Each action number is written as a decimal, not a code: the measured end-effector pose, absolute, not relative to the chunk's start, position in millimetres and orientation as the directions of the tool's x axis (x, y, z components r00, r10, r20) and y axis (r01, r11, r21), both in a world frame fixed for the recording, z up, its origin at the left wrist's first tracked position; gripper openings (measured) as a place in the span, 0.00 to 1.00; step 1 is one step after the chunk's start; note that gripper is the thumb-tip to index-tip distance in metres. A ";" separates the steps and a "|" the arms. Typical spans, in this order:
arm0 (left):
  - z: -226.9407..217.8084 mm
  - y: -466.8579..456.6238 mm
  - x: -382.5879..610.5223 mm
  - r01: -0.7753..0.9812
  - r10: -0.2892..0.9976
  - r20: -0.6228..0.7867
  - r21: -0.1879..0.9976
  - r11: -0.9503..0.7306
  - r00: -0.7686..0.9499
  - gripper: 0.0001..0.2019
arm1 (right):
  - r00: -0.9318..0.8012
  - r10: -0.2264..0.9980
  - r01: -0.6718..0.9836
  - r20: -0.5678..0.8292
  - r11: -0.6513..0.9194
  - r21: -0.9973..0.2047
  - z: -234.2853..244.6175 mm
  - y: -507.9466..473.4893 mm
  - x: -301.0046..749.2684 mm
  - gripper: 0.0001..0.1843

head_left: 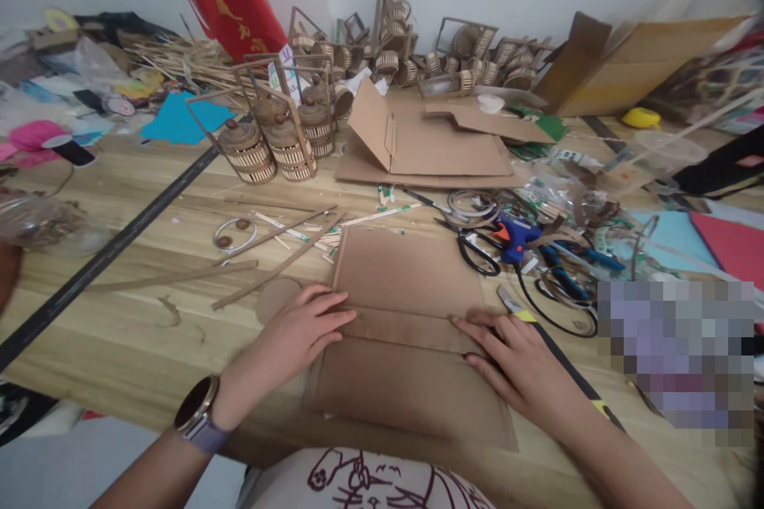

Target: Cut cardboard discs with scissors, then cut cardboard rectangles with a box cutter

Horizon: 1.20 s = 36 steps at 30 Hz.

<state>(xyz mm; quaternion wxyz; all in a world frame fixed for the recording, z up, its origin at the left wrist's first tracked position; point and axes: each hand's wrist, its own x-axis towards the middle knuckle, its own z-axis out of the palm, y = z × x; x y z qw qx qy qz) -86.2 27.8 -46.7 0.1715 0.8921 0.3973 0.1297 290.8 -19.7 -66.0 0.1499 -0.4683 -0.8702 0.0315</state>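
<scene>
A brown cardboard sheet [411,398] lies flat on the table before me. Across its middle runs a narrower brown strip [406,332], set crosswise. My left hand [307,330] rests with outstretched fingers at the strip's left end, its fingertips touching it. At the other end, my right hand [507,350] has its fingers apart, the fingertips on the strip and the sheet. Beneath the right hand's outer side lies a utility knife [561,358] with black and yellow handle. A round cardboard disc [278,300] lies partly behind my left hand.
Ahead are folded cardboard [447,147] and small lidded bamboo baskets [247,151] with tall handles. Scissors [477,250], a blue glue gun [518,237] and tangled scraps sit to the right. Thin wooden strips [286,258] lie ahead left. A black tape line [119,254] crosses the table.
</scene>
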 end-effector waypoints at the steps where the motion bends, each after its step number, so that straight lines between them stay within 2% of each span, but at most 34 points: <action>1: -46.4 28.1 -87.5 0.662 0.751 0.094 0.411 -0.627 0.653 0.16 | -0.506 0.832 0.811 0.227 0.548 -0.202 -64.9 -21.2 289.2 0.21; 7: -48.8 27.0 -90.8 0.643 0.734 0.090 0.420 -0.641 0.673 0.16 | -0.461 0.867 0.825 0.188 0.497 -0.268 -60.1 -23.9 284.6 0.21; 13: -58.4 24.2 -93.1 0.634 0.724 0.094 0.414 -0.653 0.683 0.16 | -0.468 0.862 0.821 0.195 0.506 -0.265 -55.6 -24.5 283.2 0.19; 19: -65.1 22.5 -90.5 0.597 0.680 0.112 0.392 -0.700 0.725 0.24 | -0.460 0.876 0.828 0.148 0.483 -0.285 -58.7 -20.7 288.6 0.20; 26: -64.2 38.1 -74.3 0.610 0.679 0.128 0.345 -0.714 0.723 0.21 | -0.431 0.894 0.833 0.120 0.446 -0.328 -58.4 -2.4 301.2 0.21; 36: -63.0 40.0 -74.5 0.598 0.647 0.132 0.278 -0.751 0.751 0.20 | -0.417 0.890 0.826 0.183 0.455 -0.332 -59.7 -6.9 298.5 0.20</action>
